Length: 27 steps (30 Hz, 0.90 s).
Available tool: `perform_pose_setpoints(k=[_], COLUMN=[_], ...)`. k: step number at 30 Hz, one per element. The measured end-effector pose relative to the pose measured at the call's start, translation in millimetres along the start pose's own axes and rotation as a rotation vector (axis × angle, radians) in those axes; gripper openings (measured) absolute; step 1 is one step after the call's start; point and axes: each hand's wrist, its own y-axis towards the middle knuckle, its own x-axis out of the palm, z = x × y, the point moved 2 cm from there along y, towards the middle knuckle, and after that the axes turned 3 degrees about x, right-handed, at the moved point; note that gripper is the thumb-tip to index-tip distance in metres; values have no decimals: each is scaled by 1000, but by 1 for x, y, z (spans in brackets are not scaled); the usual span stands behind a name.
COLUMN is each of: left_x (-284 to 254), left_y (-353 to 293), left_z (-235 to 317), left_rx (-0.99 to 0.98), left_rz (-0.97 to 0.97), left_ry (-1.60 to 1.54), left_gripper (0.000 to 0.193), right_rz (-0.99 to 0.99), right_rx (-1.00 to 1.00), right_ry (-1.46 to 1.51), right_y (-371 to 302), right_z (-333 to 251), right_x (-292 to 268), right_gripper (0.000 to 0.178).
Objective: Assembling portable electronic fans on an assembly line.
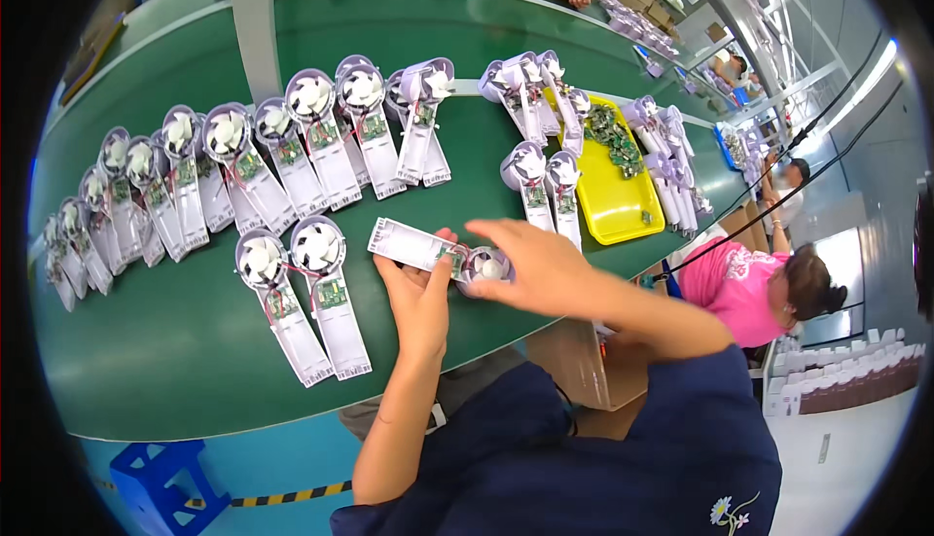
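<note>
My left hand (418, 304) is closed round the middle of an open handheld fan housing (413, 244), thumb by its small green circuit board. The white handle shell points left, and red wires run to the round lilac fan head (486, 264) at its right end. My right hand (547, 268) curls over that head, thumb and forefinger on either side of it; slight blur hides the exact contact. Left of my hands lie two similar half-open fans, a nearer-left one (282, 312) and its neighbour (332, 304), with boards and wires showing.
A long row of open fan units (229, 137) spans the green table (175, 361). To the right, a yellow tray (623, 215) holds circuit boards (611, 137), with more fans around it. A cardboard box (569, 356) stands below the edge; a person in pink (735, 283) sits at right.
</note>
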Motion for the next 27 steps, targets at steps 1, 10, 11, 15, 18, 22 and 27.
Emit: perform_pose_setpoints(k=[1, 10, 11, 15, 18, 22, 27], left_x=[2, -22, -23, -43, -51, -50, -29], left_y=[-1, -49, -65, -108, -115, -116, -119], left_z=[3, 27, 36, 41, 36, 34, 45], left_rx=[1, -318, -339, -260, -161, -136, -14], left_rz=[-5, -19, -39, -120, -91, -72, -75], left_ry=[10, -3, 53, 311, 358, 413, 507], left_gripper=[77, 71, 68, 40, 30, 26, 23], right_rz=[17, 58, 22, 53, 71, 50, 186], right_rx=[11, -174, -215, -525, -600, -575, -510], right_ry=[-70, -143, -125, -123, -361, -441, -504], right_y=[-11, -16, -10, 28, 54, 77, 83], right_z=[-1, 28, 30, 47, 60, 79, 95], right_x=[6, 9, 12, 12, 9, -3, -23], right_gripper=[67, 65, 62, 53, 56, 57, 57])
